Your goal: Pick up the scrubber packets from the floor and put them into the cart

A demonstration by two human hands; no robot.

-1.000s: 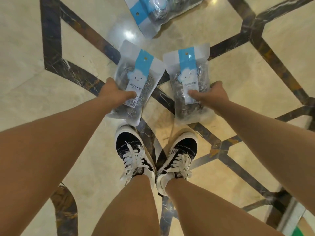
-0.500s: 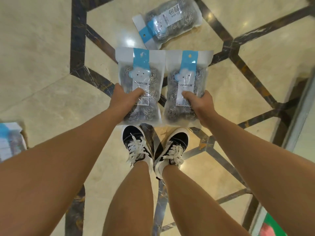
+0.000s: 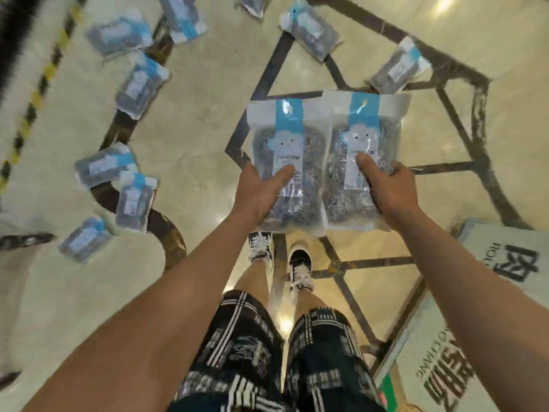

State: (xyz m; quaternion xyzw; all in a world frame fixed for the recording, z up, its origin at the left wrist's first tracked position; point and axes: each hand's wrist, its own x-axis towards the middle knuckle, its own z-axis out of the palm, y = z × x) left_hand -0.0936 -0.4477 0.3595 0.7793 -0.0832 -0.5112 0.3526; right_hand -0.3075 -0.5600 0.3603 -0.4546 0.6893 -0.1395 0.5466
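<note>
My left hand (image 3: 261,191) grips a clear scrubber packet (image 3: 285,138) with a blue cloud label, thumb across its front. My right hand (image 3: 389,188) grips a second, matching scrubber packet (image 3: 365,123) the same way. The two packets are held side by side, upright, well above the floor in front of me. Several more scrubber packets lie scattered on the marble floor, among them one at the left (image 3: 135,200), one further up (image 3: 141,84) and one at the upper right (image 3: 399,66). No cart is in sight.
My feet in dark sneakers (image 3: 300,269) stand below the held packets on the cream marble floor (image 3: 208,99) with dark inlay lines. A pale printed floor mat or sign (image 3: 490,292) lies at the right. A black-and-yellow striped strip (image 3: 35,96) runs along the far left.
I have stood up, and both packets have risen with my hands. The view has widened to take in several more packets on the floor at the left and top.
</note>
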